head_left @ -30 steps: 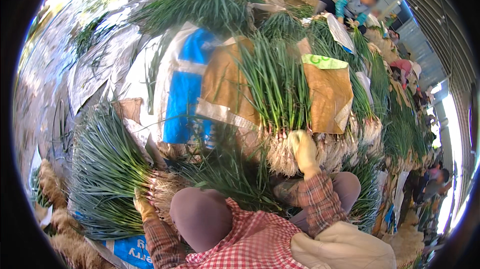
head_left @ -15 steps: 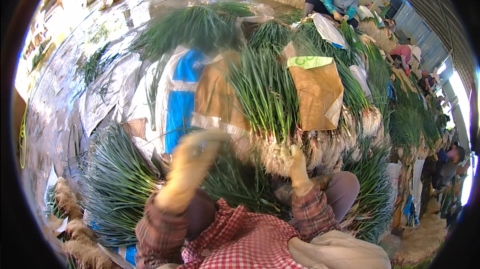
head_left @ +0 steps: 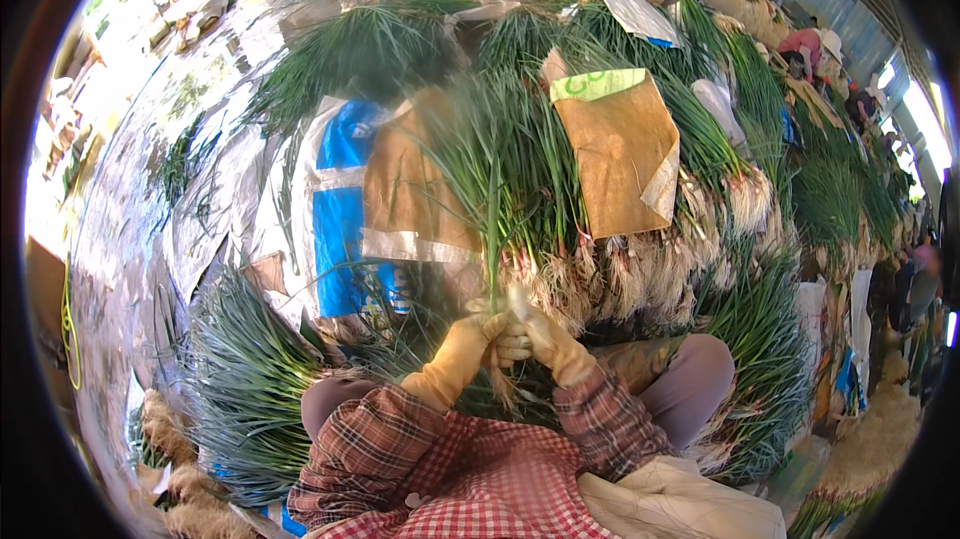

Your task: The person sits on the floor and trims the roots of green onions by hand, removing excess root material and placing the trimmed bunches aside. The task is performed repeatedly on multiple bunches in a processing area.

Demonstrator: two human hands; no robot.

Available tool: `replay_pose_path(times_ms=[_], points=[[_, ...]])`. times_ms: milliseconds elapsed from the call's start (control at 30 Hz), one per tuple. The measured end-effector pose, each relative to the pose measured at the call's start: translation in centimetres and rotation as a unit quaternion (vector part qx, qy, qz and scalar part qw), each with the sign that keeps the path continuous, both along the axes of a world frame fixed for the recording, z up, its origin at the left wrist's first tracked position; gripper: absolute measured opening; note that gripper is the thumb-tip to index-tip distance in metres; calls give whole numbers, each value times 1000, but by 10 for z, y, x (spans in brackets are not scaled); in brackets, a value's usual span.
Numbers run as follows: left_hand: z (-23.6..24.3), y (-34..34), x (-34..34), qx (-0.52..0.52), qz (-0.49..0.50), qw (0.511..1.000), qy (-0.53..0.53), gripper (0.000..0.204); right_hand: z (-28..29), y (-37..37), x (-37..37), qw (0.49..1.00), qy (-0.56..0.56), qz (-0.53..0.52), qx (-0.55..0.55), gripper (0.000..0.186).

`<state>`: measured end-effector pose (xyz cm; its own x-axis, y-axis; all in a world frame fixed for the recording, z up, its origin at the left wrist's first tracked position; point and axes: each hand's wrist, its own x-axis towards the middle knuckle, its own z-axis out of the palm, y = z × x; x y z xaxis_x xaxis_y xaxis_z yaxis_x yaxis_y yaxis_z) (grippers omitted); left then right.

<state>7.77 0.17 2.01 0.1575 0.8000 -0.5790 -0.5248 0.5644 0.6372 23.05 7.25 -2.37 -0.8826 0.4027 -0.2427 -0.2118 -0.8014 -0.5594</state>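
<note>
My left hand (head_left: pixel 455 359) had come up off the loose pile at eight o'clock, where it had rested a second before, and swung in to meet my right hand (head_left: pixel 545 339) at the centre of my lap. Both wore yellowish gloves, and both sets of fingers were curled tight around the same single green onion stalk (head_left: pixel 493 239), gripping it low, just above its pale bulb and roots. The stalk stood nearly upright, its leaves rising toward twelve o'clock in front of the big bundle of onions (head_left: pixel 560 199) that leaned against the brown paper sack (head_left: pixel 620 154). My right hand had also pulled back from that bundle's root ends, so I judged that one stalk had been drawn out and was now being worked between both hands. The heap of loose green onions (head_left: pixel 250 379) lay untouched at eight o'clock, beside my knee. A blue and white sack (head_left: pixel 345 219) lay flat at ten o'clock. Other people sat among more bundles near one o'clock.
</note>
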Motion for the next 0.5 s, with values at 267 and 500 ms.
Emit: replay_pose_path(times_ms=[267,500], points=[[8,-14,-18,-56,-138,976,156,37,-30,5,-41,663,-490,-13,566,53],[87,-9,-73,105,78,991,26,30,-66,-36,-4,560,-551,207,583,57]])
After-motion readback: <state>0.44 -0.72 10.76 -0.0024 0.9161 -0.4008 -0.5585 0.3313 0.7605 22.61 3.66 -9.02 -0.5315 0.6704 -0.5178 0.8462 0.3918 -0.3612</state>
